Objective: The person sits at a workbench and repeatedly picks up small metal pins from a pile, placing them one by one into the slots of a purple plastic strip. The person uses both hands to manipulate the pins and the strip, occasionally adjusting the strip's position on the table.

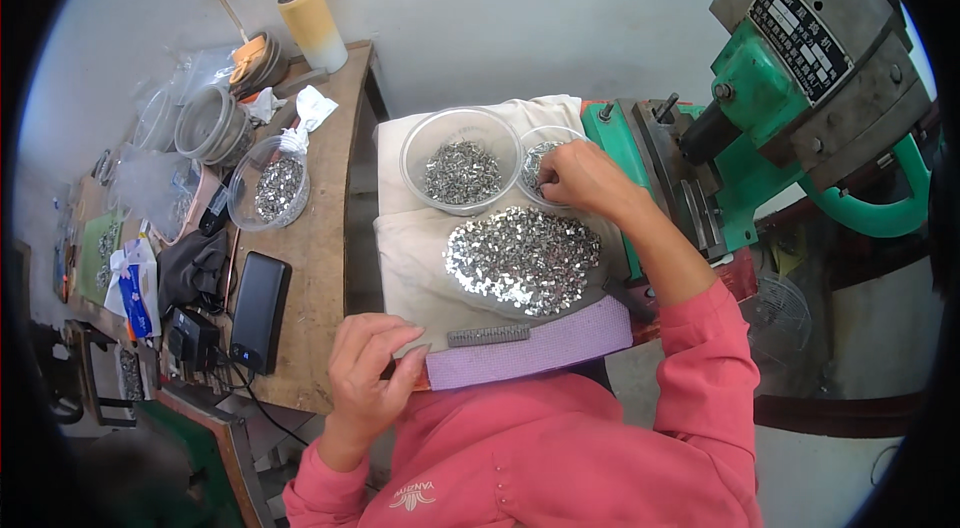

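Observation:
My right hand [585, 178] reaches into a small clear tub [550, 134] of small metal pieces. Its fingers are bent together, and the tips are hidden behind the hand. My left hand [370, 368] hovers by the cloth's near left corner, fingers curled loosely, thumb apart from them, with nothing seen between. Close to it, a grey ridged metal bar [488, 335] lies beside a purple textured pad [530, 350]. A wide pile of shiny metal pieces [525, 258] is spread behind the bar. Left of the small tub stands a larger clear tub [412, 163], partly filled with similar pieces.
A green press machine [735, 108] rises at the right, next to the pale cloth [400, 258]. On the wooden table [318, 268] at left are a black power bank [262, 313], another tub of metal pieces [240, 213], stacked tubs [205, 123] and a yellow-white bottle [312, 26].

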The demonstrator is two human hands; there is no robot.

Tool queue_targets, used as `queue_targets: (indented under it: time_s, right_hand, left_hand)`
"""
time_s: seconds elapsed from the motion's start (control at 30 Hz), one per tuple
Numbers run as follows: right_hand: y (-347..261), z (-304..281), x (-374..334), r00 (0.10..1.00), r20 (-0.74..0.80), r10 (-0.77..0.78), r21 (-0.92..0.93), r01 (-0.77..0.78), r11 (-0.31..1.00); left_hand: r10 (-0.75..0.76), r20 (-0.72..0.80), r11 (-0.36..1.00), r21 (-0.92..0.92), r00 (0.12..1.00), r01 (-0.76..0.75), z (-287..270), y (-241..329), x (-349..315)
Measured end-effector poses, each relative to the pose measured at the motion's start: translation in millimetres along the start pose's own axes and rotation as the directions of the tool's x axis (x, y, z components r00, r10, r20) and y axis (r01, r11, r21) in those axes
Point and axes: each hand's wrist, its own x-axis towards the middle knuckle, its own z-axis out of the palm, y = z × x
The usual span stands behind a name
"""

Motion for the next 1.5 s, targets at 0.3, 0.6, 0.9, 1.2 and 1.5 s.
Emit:
queue_targets:
  time_s: [0.3, 0.6, 0.9, 1.2, 1.5]
  right_hand:
    - [23.4, -0.7, -14.9, 0.971, -0.201, 0.126, 0.323, -0.056, 0.945]
    - [34.3, 5.0, -23.0, 0.906, 0.031, 0.421, 0.946, -0.162, 0.280]
    - [51.8, 12.3, -25.3, 0.891, 0.121, 0.437, 0.992, -0.117, -0.035]
    - [40.3, 13.8, -25.1, 0.832, 0.113, 0.543, 0.982, -0.176, 0.065]
    - [12.3, 11.4, -27.3, 0.839, -0.041, 0.543, 0.904, -0.200, 0.378]
  left_hand:
    - [0.161, 0.028, 0.961, -0.232, 0.987, -0.150, 38.2, 18.4, 81.4]
    - [-0.117, 0.002, 0.984, -0.136, 0.993, 0.116, 186.1, -13.5, 166.3]
    - [-0.193, 0.009, 0.943, -0.275, 0.981, 0.188, 208.4, -24.1, 181.2]
    - [-0.194, 0.110, 0.958, -0.191, 0.975, 0.212, 202.3, -28.2, 190.8]
    - [-0.223, 0.029, 0.937, -0.271, 0.974, 0.222, 215.1, -35.3, 199.2]
